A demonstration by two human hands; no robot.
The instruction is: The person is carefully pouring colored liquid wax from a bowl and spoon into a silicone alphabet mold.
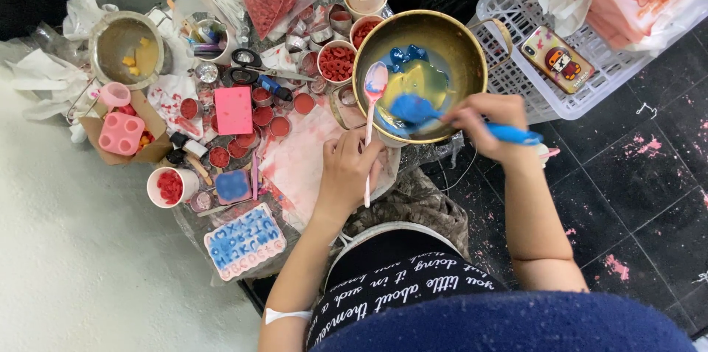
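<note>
The right hand (483, 117) is closed around the handle of a blue spatula (420, 110), whose blade lies inside the brass bowl (472, 64), down in the yellow liquid (422, 81) at the near side. The left hand (352, 168) pinches the stem of a pink spoon (375, 83) between thumb and fingers, its bowl held over the left rim with a little blue paste in it. A few blue lumps (407, 55) sit on the far inner wall, just above the liquid. To work this well, the spatula should probably scrape flat along the bowl wall, pushing liquid toward the spoon, while the spoon stays level so nothing drips onto the stained paper (299, 157) below. The bowl stands unheld among small red-filled tins (279, 126), so pressure on the spatula is best kept light. The blue letter mould (245, 241) lies near and to the left.
</note>
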